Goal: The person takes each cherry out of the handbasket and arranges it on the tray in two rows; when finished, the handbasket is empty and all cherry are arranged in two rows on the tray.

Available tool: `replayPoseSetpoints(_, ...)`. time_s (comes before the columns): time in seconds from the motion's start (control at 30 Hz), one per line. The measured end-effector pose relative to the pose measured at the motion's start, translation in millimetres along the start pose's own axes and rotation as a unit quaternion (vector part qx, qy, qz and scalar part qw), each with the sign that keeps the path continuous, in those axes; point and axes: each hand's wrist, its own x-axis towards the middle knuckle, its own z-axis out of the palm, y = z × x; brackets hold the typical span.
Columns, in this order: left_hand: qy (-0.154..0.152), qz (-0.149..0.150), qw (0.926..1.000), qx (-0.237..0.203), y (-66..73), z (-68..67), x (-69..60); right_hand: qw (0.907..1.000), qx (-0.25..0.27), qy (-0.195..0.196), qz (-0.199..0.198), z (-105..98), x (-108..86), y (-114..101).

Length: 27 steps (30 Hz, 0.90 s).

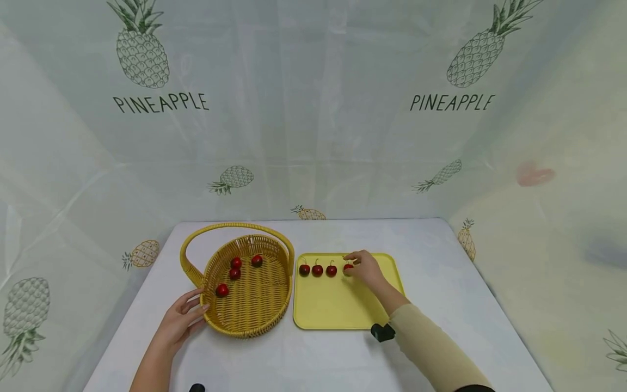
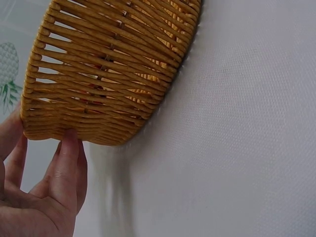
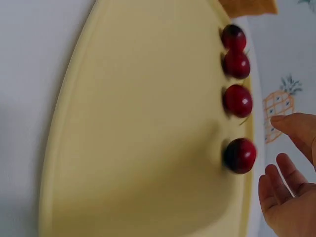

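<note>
My left hand (image 1: 178, 321) (image 2: 47, 197) holds the wicker basket (image 1: 254, 294) (image 2: 103, 74) by its left rim. Inside the basket, several red cherries (image 1: 222, 290) lie towards the left and back. To its right is a yellow tray (image 1: 333, 305) (image 3: 133, 108) with several cherries in a row along the far edge. Over the rightmost cherry (image 1: 348, 270) (image 3: 240, 155) hovers my right hand (image 1: 367, 272) (image 3: 291, 190); the right wrist view shows its fingers apart, with a gap between them and that cherry.
The basket's tall handle (image 1: 235, 224) arches over its back left side. Both containers stand on a white tabletop (image 1: 294, 359). Behind and beside the table hangs a pale cloth (image 1: 313, 136) printed with pineapples. A black object (image 1: 197, 387) shows at the bottom edge.
</note>
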Motion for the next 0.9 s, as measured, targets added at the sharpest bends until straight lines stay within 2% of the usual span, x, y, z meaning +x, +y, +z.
replayPoseSetpoints(0.17,-0.003,0.0,1.0,0.006,-1.3,-1.2,-0.1,0.9981,0.011,-0.027,-0.053,0.2,-8.7,-21.3)
replayPoseSetpoints(0.4,-0.007,0.005,0.9999,0.007,-1.3,-0.6,-1.4,0.9928,0.047,-0.085,-0.07,9.2,-18.6,-53.4)
replayPoseSetpoints(0.6,-0.012,0.013,0.9997,0.014,-3.6,-1.6,-0.2,0.9825,0.067,-0.139,-0.105,15.2,-25.7,-80.0)
replayPoseSetpoints(0.9,-0.012,0.015,0.9998,0.011,-3.8,-1.6,0.1,0.9621,0.053,-0.221,-0.151,35.2,-36.3,-111.7)
